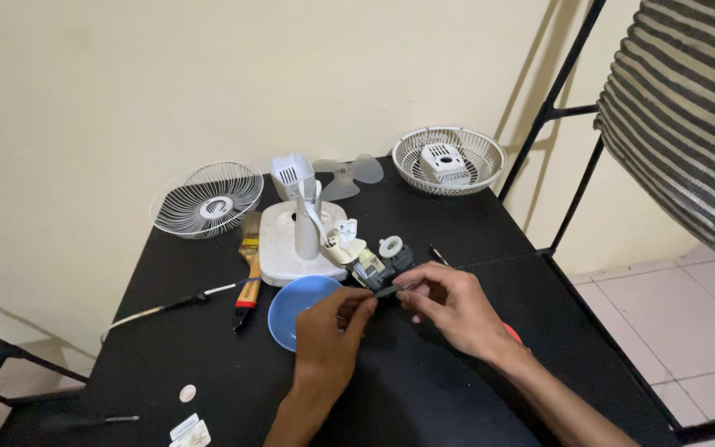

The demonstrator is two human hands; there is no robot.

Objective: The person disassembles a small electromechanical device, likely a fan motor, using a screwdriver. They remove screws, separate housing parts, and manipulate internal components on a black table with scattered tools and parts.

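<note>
Desk (424,397): black, matte top; carries all items below.

Rear guard basket (449,160): white wire grille at the far right corner, with a white plastic motor cover inside it. Light, springy, and judged easy to bend.

Front guard (207,199): white wire grille overhanging the far left edge.

Fan base with stem (298,240): white, squarish, near the middle of the far half. Judged the heaviest piece and stable to brace against.

Fan blade (347,175): pale translucent plastic behind the stem, toward the far edge.

Blue bowl (295,308): shallow, just in front of the base, touching the left hand's side.

Motor assembly (378,263): small metal-and-plastic block with exposed windings and a white round part on top, at the desk's centre just beyond both hands. Judged dense for its size, stiff in the frame but fragile at the wires and windings; best taken by the metal frame sides, never by the leads.

Brush (250,277): wooden handle, left of the base, beside a dark probe with a pale lead.

Left hand (328,335): fingers curled in, pinching toward a small dark strip; the exact grip is partly hidden.

Right hand (453,306): fingers pinched on the dark strip (392,290) next to the motor. The strip looks thin, light and slippery.

Coin (187,393): near the left front edge.
</note>
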